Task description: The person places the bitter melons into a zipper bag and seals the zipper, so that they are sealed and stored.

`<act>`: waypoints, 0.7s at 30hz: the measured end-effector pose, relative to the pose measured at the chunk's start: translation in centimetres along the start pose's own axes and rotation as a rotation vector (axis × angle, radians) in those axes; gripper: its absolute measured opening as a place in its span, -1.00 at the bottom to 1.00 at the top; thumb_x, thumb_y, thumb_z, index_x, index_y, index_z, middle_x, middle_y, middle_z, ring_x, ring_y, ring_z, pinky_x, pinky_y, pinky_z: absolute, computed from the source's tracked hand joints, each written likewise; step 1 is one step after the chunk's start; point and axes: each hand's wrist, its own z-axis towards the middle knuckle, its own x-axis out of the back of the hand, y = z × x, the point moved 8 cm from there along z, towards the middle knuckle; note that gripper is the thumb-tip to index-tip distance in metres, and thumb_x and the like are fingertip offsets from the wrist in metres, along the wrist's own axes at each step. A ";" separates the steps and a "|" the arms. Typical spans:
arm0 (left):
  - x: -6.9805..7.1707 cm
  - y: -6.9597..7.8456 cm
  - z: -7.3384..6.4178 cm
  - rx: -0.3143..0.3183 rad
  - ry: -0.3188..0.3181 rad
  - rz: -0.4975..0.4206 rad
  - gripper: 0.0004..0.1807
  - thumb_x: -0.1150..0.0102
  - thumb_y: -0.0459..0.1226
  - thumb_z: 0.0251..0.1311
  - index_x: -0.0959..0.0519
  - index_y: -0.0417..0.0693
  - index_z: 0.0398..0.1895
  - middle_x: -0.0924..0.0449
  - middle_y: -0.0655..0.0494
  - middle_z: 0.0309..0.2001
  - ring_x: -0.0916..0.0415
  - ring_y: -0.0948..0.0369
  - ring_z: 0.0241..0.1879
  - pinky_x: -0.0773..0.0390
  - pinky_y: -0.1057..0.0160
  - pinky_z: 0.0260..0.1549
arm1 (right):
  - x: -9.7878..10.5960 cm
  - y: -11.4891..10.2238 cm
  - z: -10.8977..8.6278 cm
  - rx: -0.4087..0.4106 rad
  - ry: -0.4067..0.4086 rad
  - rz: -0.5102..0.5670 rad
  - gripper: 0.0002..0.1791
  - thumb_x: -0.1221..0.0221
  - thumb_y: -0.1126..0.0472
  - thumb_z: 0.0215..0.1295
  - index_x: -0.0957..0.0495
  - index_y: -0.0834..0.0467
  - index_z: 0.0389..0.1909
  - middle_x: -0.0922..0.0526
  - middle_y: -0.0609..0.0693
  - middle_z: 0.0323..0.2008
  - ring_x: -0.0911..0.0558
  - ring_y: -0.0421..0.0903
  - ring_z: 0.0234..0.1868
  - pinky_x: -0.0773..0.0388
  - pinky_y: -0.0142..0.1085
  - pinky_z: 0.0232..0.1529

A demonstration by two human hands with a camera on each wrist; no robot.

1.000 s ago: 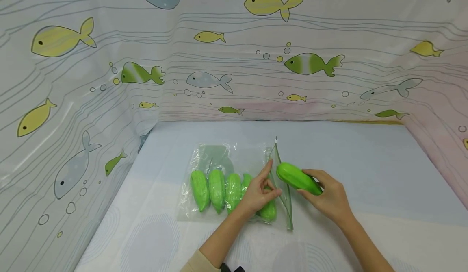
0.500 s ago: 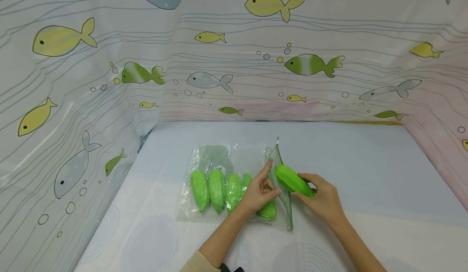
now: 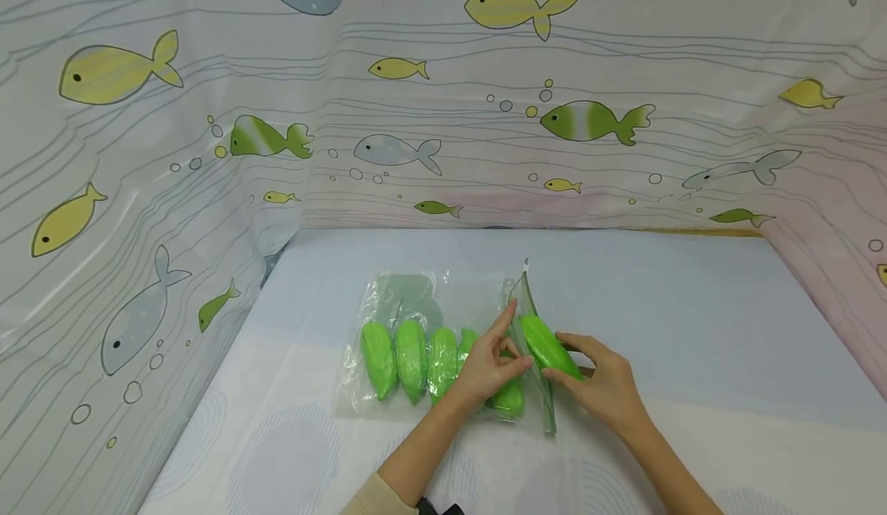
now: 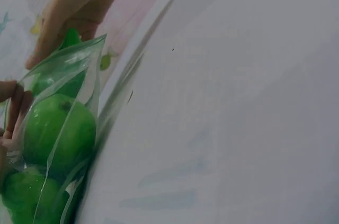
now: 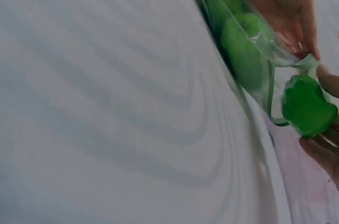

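A clear zip bag [image 3: 471, 293] lies on the table with its mouth towards the right. Several glossy green, gourd-like vegetables [image 3: 412, 361] sit in it side by side. My left hand [image 3: 483, 369] holds the raised lip of the mouth, index finger stretched along it and other fingers bent. My right hand [image 3: 610, 384] grips one more green vegetable [image 3: 547, 344] between thumb and fingers. Its far end is at the bag's mouth. In the right wrist view this vegetable's lobed end [image 5: 307, 105] shows beside the bag's edge. My left hand hides part of the bagged ones.
A pale patterned cloth [image 3: 693, 330] covers the table. Behind it and at the sides hangs a fish-print curtain [image 3: 485, 145]. The bag's zip edge [image 3: 548, 415] with its slider extends past the left hand, close to the right hand.
My right hand has moved left and slightly nearer with its green vegetable, from beside the bag to the mouth. The left hand and the bag have hardly moved.
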 end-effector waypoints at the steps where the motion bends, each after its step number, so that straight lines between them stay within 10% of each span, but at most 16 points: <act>1: 0.0 0.0 0.0 0.001 -0.001 0.000 -0.02 -0.22 -0.55 0.14 0.07 0.02 0.54 -0.47 -0.17 -0.20 -0.46 0.36 -0.39 -0.59 0.47 -0.36 | 0.0 -0.1 0.0 -0.003 -0.001 0.026 -0.39 -0.49 0.30 -0.08 -0.56 0.25 0.08 -0.62 0.08 0.02 -0.60 0.06 0.02 -0.67 -0.29 -0.24; 21: -0.4 2.4 -0.5 0.060 -0.013 -0.004 -0.04 -0.18 -0.60 0.13 0.13 -0.19 0.52 -0.46 0.03 -0.51 -0.47 0.33 -0.46 -0.57 0.48 -0.38 | -0.3 0.3 -1.1 -0.123 -0.176 0.201 -0.66 -0.27 0.19 0.27 -0.60 0.15 0.06 -0.64 0.10 0.01 -0.68 0.05 -0.09 -0.67 -0.32 -0.23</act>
